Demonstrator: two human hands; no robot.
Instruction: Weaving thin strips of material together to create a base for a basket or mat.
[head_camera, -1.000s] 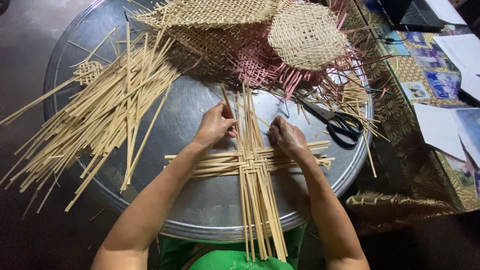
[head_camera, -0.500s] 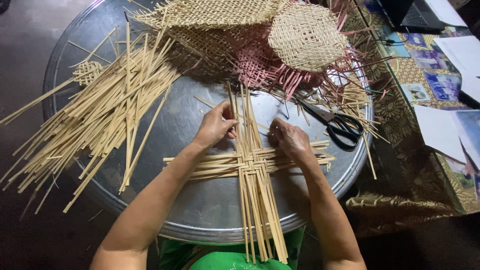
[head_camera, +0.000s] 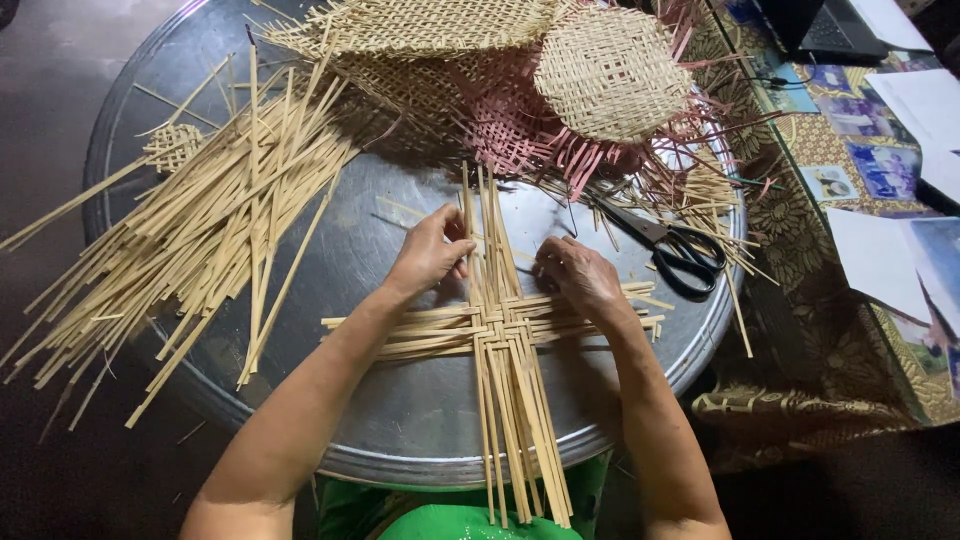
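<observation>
1. Strips of pale bamboo formed a woven cross (head_camera: 503, 330) on the round metal surface (head_camera: 420, 420), one band running from 12 to 6 o'clock and another from 9 to 3 o'clock, interlaced in a small tight square where they met.
2. The lower ends of the upright band reached past the rim at 6 o'clock, over green cloth (head_camera: 440, 520).
3. The surface served as a wide tray: a loose pile of strips (head_camera: 200, 240) lay at 9 to 10 o'clock, fanned and overhanging the rim; a small woven square (head_camera: 172, 146) sat at 10 o'clock; pale woven mats (head_camera: 610, 70) and a pink woven piece (head_camera: 520, 130) lay heaped at 12 to 1 o'clock.
4. Black-handled scissors (head_camera: 670, 245) lay at 3 o'clock, near the right hand but apart from it.
5. The left hand (head_camera: 430, 255) sat just at 11 o'clock of the woven square, fingers curled and pinching the upright strips from their left side.
6. The right hand (head_camera: 580, 278) sat at 1 o'clock of the square, fingers bent, pressing on the strips from their right side.
7. The cross lay between and just below both hands, touching them.
</observation>
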